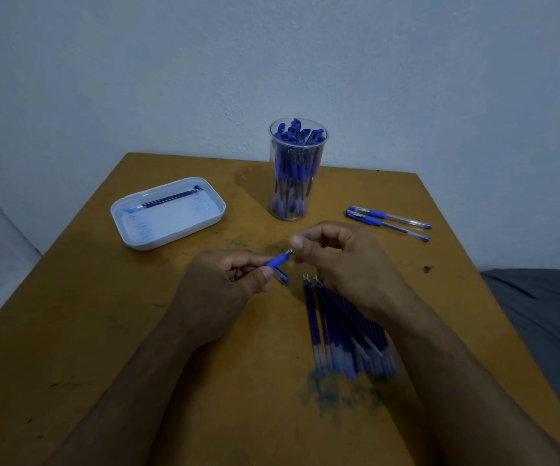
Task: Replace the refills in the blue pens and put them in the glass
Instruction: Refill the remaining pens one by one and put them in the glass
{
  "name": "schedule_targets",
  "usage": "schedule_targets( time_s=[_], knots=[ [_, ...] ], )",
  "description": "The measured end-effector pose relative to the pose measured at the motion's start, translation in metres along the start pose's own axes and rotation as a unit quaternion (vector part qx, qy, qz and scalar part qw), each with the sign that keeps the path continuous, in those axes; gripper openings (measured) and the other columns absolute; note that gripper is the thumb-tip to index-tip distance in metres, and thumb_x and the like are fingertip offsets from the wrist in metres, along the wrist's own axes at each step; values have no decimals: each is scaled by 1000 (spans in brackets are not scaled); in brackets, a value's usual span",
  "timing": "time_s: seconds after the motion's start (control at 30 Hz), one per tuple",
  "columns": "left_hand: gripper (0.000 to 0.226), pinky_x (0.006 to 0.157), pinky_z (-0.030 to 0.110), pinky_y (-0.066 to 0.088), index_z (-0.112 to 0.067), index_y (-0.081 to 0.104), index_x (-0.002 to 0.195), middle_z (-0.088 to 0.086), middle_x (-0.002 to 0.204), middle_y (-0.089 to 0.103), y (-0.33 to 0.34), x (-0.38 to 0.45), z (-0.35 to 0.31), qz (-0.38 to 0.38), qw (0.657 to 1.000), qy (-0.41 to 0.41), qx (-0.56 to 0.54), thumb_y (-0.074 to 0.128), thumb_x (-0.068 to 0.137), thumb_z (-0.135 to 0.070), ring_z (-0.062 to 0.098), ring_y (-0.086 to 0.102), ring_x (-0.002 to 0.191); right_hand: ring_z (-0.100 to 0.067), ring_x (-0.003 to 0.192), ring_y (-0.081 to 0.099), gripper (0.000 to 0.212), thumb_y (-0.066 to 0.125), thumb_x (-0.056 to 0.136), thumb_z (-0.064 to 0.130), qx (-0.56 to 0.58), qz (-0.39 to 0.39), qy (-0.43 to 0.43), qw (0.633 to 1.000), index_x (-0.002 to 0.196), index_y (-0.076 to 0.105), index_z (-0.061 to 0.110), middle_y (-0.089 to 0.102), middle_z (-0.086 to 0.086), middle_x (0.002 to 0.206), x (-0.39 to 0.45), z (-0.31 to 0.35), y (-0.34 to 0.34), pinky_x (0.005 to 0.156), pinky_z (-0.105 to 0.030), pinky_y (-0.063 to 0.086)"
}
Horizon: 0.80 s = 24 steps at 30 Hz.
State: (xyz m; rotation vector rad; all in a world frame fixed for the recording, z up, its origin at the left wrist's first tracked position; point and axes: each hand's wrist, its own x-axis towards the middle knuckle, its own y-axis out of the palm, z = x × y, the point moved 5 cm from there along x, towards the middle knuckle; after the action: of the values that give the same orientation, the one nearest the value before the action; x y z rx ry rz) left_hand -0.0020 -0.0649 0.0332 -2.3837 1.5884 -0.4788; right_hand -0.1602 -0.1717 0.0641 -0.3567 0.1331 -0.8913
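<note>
My left hand (228,280) grips a blue pen (277,261) by its barrel, its blue grip end pointing up and right. My right hand (335,253) pinches the pen's metal tip end between thumb and fingers. A blue cap (282,276) lies on the table just under the pen. Several blue refills (342,327) lie in a loose bundle under my right wrist. A clear glass (297,169) at the back middle holds several blue pens. Two more capped blue pens (388,222) lie to the right of the glass.
A white tray (167,213) at the back left holds one refill (171,198). The brown table (103,314) has ink stains near the front middle. A wall stands close behind the table, and grey cloth (547,307) lies off its right edge.
</note>
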Motion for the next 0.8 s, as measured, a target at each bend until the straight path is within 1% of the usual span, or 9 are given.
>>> schedule_targets(
  time_s=[0.1, 0.2, 0.27, 0.33, 0.4, 0.47, 0.6, 0.7, 0.8],
  knots=[
    [18, 57, 9, 45, -23, 76, 109, -5, 76, 76, 1, 0, 0, 6, 1000, 5, -7, 69, 93, -17, -2, 62, 59, -11, 51, 48, 8, 76, 90, 23, 7, 22, -2, 1000, 93, 76, 16, 67, -9, 78, 0, 0, 1, 49, -20, 40],
    [18, 58, 9, 46, -25, 75, 108, -5, 76, 76, 2, -1, -2, 2, 1000, 12, -5, 69, 93, -17, -2, 62, 60, -6, 48, 52, 39, 72, 91, 41, -27, -21, 3, 999, 76, 72, 5, 71, -8, 67, 2, -4, 2, 53, -20, 41],
    [18, 58, 9, 46, -26, 75, 108, -7, 76, 75, 1, 0, -1, -7, 1000, 14, 4, 69, 93, -17, -3, 63, 60, -5, 49, 56, 52, 65, 92, 50, -57, -39, -7, 998, 74, 72, 2, 71, -5, 65, 2, -3, 1, 53, -19, 44],
    [18, 58, 9, 46, -26, 75, 108, -7, 77, 75, -1, 0, -1, -7, 1000, 17, 6, 69, 93, -18, -2, 63, 61, -8, 52, 56, 41, 66, 92, 49, -51, -27, -18, 998, 85, 75, 10, 72, -6, 74, 2, -2, 0, 53, -21, 45],
    [18, 59, 10, 46, -28, 75, 107, -8, 77, 75, -1, 0, 0, 0, 1000, 24, 6, 69, 93, -19, -1, 63, 62, -14, 53, 53, 17, 72, 92, 34, -14, 12, -21, 1000, 100, 75, 19, 70, -6, 83, 1, 0, 1, 52, -23, 45],
    [18, 59, 11, 47, -33, 73, 105, -9, 77, 75, 1, 0, 0, 5, 1000, 31, 4, 70, 92, -20, -1, 63, 63, -15, 50, 51, 9, 72, 93, 20, -5, 27, -23, 999, 100, 76, 19, 66, -4, 78, 0, 0, 1, 49, -23, 44],
    [20, 61, 14, 49, -31, 74, 108, -12, 78, 75, 2, 0, 0, -10, 998, 54, 43, 71, 92, -19, 6, 66, 70, -17, 51, 49, 5, 74, 91, 21, -14, -5, -7, 1000, 92, 78, 17, 68, -16, 80, 2, -1, 2, 47, -28, 43],
    [21, 62, 16, 49, -25, 75, 111, -11, 79, 74, 1, 0, 0, -23, 996, 69, 61, 72, 92, -18, 10, 66, 73, -14, 49, 48, 8, 75, 90, 22, -1, -18, 11, 1000, 91, 77, 15, 70, -22, 85, 3, -3, 2, 46, -24, 42],
    [24, 63, 24, 53, -31, 73, 110, -9, 81, 73, 1, -1, -3, -33, 994, 85, 64, 73, 90, -17, 17, 66, 74, -14, 46, 46, 9, 74, 91, 18, 33, -16, 21, 999, 91, 77, 10, 68, -27, 84, 4, -6, 2, 44, -23, 41]
  ],
)
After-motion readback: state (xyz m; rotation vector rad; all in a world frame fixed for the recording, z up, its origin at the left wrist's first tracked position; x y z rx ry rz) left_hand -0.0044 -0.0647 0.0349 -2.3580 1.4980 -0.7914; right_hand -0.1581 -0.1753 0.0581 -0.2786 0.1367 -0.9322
